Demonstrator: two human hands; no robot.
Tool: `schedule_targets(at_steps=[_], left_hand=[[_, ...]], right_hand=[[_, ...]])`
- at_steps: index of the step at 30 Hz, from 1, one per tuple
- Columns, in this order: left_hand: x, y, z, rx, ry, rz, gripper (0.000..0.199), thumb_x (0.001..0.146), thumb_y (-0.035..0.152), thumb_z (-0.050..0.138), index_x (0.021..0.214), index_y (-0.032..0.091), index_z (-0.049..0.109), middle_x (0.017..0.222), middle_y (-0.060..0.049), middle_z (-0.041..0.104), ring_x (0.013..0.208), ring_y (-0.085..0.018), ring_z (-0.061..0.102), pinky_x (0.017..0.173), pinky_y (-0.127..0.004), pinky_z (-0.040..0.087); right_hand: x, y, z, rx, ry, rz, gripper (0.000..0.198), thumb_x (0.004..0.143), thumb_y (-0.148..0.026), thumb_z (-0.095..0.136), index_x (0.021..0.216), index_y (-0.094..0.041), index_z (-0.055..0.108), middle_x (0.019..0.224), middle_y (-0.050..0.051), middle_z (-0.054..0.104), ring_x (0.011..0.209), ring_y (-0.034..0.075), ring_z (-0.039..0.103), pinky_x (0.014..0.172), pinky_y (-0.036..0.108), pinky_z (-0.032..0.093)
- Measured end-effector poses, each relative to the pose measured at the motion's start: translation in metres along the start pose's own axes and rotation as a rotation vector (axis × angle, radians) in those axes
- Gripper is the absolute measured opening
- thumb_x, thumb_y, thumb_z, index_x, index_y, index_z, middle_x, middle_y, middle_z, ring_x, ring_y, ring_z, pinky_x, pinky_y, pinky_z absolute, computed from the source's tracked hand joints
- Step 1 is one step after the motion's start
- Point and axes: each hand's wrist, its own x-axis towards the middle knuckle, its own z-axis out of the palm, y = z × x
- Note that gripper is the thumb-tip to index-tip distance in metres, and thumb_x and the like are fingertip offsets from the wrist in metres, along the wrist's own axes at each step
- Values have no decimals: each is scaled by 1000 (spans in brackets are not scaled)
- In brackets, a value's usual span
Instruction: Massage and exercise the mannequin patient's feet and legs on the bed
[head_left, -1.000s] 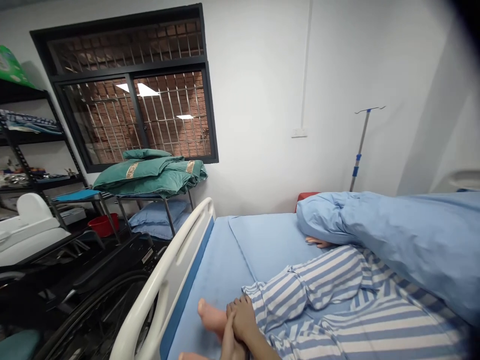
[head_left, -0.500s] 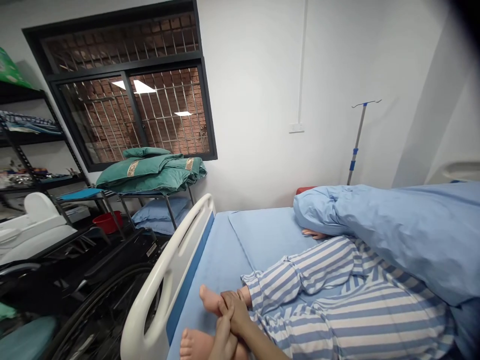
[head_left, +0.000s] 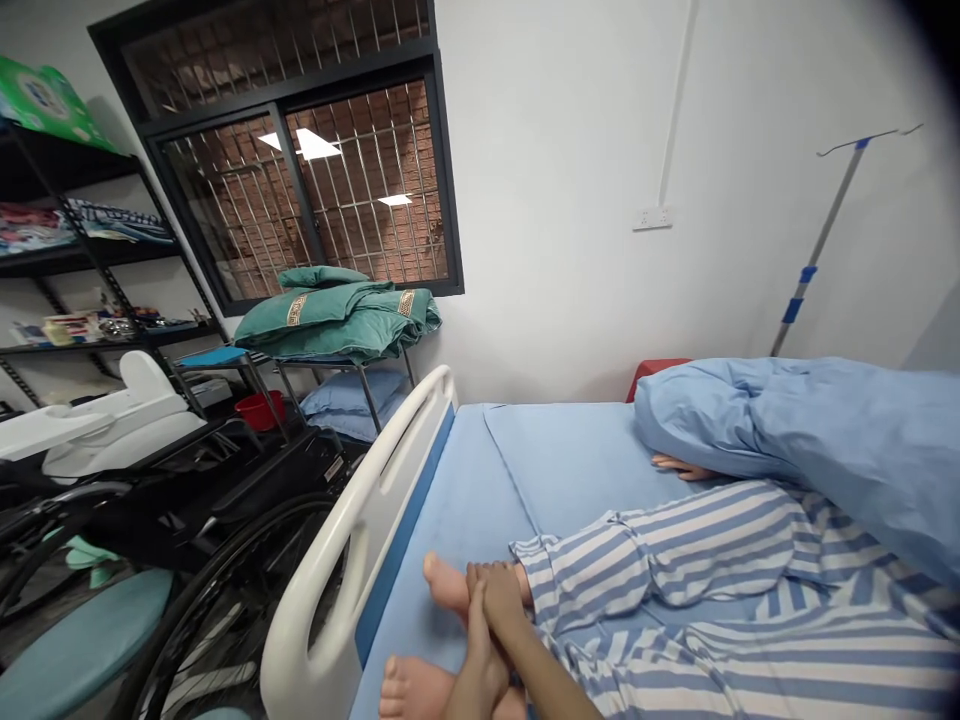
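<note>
On the hospital bed point(head_left: 487, 480), near the footboard point(head_left: 367, 490), the left hand point(head_left: 478, 615) and right hand point(head_left: 501, 600) were wrapped round the farther foot point(head_left: 445, 583). A wheelchair point(head_left: 255, 512) stood outside; an IV pole point(head_left: 814, 250) rose past the far edge, green quilts point(head_left: 349, 325) by the barred window point(head_left: 300, 185).

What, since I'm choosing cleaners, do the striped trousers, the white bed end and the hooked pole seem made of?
Striped trousers: matte fabric, possibly cotton, given soft creases. White bed end: likely moulded plastic, lightly glossy, with smooth rounded edges. Hooked pole: probably metal, from its grey sheen; blue collars, perhaps plastic.
</note>
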Motion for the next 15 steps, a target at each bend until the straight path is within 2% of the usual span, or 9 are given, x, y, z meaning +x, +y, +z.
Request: schedule_targets(at_steps=[5, 9, 12, 15], left_hand=[[-19, -3, 6, -41, -24, -20, 29, 81, 34, 50, 107, 23, 53, 111, -6, 53, 98, -18, 52, 79, -36, 47], [-26, -1, 22, -68, -48, -39, 32, 82, 34, 50, 110, 19, 51, 111, -7, 53, 96, -19, 53, 79, -38, 47], [-35, 2, 24, -80, -58, -45, 32, 81, 33, 51, 110, 19, 51, 110, -7, 53, 96, -19, 53, 79, -38, 47], [-48, 7, 17, -80, -72, -50, 28, 81, 33, 51, 107, 22, 53, 110, -6, 53, 96, -18, 52, 79, -37, 47]], right_hand=[[-11, 12, -22, -19, 129, 84, 29, 87, -23, 32, 89, -16, 60, 92, 7, 57, 102, 20, 49, 91, 42, 37], [-28, 16, -32, -52, 331, 220, 30, 87, -20, 33, 100, -19, 59, 102, 9, 58, 113, 22, 42, 102, 44, 22], [-41, 9, -32, -36, 318, 265, 36, 87, -21, 32, 116, -20, 52, 122, 9, 51, 123, 25, 32, 103, 44, 17], [-56, -8, -30, 25, 272, 291, 38, 86, -25, 33, 121, -18, 48, 130, 9, 43, 123, 26, 32, 97, 40, 28]])
